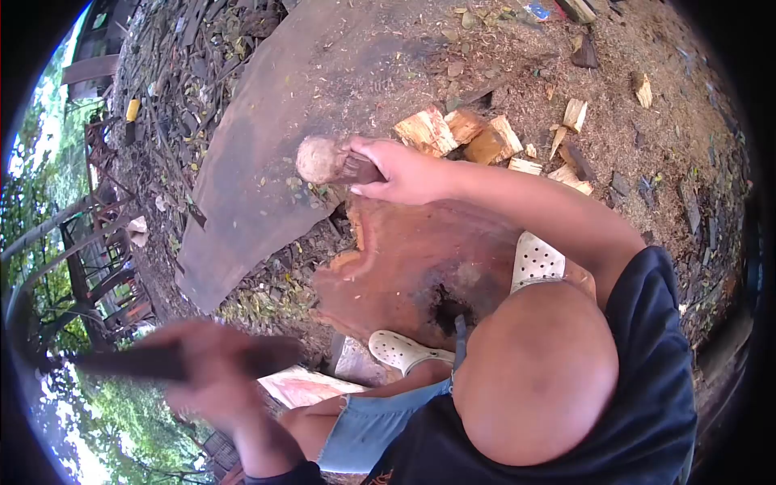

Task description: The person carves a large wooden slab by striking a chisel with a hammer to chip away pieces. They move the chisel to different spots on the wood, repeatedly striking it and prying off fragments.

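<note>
While my left hand [212, 368] is clenching the blurred dark chopping tool [121, 361], my right hand [400, 171] is gripping the knob-ended wood piece [322, 159] beyond the stump [420, 267]; I'm judging those fingers should be sitting well back from the strike

No legible text, label, brand, number or sign anywhere in view. Orange marking at the hem of the dark shirt [566, 404] cut off, unreadable. Blue scrap [537, 10] among wood chips too small to read.
</note>
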Tool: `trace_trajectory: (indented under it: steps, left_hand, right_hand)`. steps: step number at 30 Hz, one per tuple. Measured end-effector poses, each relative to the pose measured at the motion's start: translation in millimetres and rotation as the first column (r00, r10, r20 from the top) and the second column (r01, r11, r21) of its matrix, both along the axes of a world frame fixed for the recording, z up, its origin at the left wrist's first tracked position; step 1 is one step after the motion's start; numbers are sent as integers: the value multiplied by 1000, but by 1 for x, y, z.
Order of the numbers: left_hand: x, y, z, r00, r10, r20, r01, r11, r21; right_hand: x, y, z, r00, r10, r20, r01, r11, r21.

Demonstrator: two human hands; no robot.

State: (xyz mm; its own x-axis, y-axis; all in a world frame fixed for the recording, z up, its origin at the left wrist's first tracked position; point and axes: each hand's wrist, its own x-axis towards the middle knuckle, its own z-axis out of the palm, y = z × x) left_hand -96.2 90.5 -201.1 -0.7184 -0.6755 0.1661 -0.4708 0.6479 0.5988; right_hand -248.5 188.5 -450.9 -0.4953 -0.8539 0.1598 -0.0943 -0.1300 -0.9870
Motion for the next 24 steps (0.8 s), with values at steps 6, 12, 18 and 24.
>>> trace_trajectory:
  steps: [6,12,18,24]
  left_hand:
    - [4,5,-20,924,12,383,-66,990,128]
    - [-8,9,1,938,-71,-340,105,991,83]
    - [9,-7,-51,802,-200,563,140,979,149]
    - [-13,3,28,974,-71,-217,97,989,113]
  right_hand:
    - [6,8,-10,964,94,247,-113,992,63]
    - [3,6,-12,991,-16,134,23,998,-53]
    - [-10,4,-25,978,4,210,1,1000,-22]
    - [1,10,-15,987,-71,144,64,997,52]
